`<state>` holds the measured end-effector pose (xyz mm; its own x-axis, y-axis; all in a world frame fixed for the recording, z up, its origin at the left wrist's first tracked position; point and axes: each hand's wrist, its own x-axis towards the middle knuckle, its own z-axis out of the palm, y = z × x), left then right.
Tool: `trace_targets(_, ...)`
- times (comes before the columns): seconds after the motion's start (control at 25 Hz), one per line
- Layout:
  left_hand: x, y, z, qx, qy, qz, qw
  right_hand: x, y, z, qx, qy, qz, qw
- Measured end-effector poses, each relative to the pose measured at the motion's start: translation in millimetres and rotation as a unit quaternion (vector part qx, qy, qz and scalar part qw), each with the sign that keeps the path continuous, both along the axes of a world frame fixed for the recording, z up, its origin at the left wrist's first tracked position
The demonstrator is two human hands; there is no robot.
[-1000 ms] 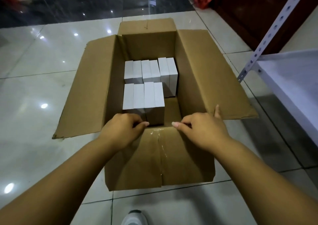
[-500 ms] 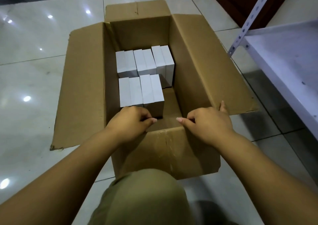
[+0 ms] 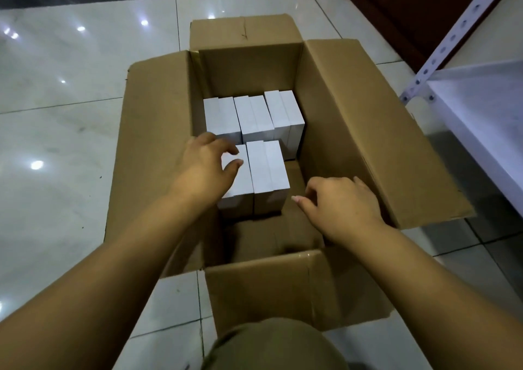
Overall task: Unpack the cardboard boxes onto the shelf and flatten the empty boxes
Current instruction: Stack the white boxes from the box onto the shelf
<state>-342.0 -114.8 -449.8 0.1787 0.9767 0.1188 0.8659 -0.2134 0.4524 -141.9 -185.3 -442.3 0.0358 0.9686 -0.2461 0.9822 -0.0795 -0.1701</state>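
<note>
Hands inside cardboard box (image 3: 353, 132), white cartons (image 3: 267, 168) not yet lifted.
Left hand (image 3: 208, 163) spread, loosely curled over near-left carton; right hand (image 3: 341, 202) relaxed, empty, above bare floor at box's right wall. Shelf (image 3: 481, 109) unloaded. Risk: one-handed grab on tightly packed cartons could slip or drag neighbours.

shelf (image 3: 481, 120) cut off at right edge

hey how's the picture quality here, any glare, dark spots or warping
Head view: ceiling lights glare as bright spots on the glossy floor tiles; the cardboard box interior is dim and shadowed near its close wall; the wide lens bows the shelf upright; hands look sharp.
</note>
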Motion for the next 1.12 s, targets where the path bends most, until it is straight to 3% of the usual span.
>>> trace_targets(0.16, -9.9, 38.1, -8.1, 0.024, 0.022, 0.027, 0.999, -17.8, 35.0, -14.9, -0.030, 0.044, -0.016, 0.998)
trace_targets(0.4, -15.3, 75.2, -32.5, 0.007, 0.093, 0.043, 0.995, -25.5, 81.9, -51.5, -0.092, 0.040, -0.045, 0.994)
trace_targets(0.92, -15.8, 73.2, -43.1, -0.017, 0.081, 0.066, 0.994, -38.7, 115.6, -119.5, -0.198, 0.089, -0.048, 0.975)
trace_targets(1.12, -15.6, 72.1, -45.4, -0.021, 0.071, 0.071, 0.995, -33.0, 118.8, -123.3, -0.209, 0.117, -0.127, 0.963)
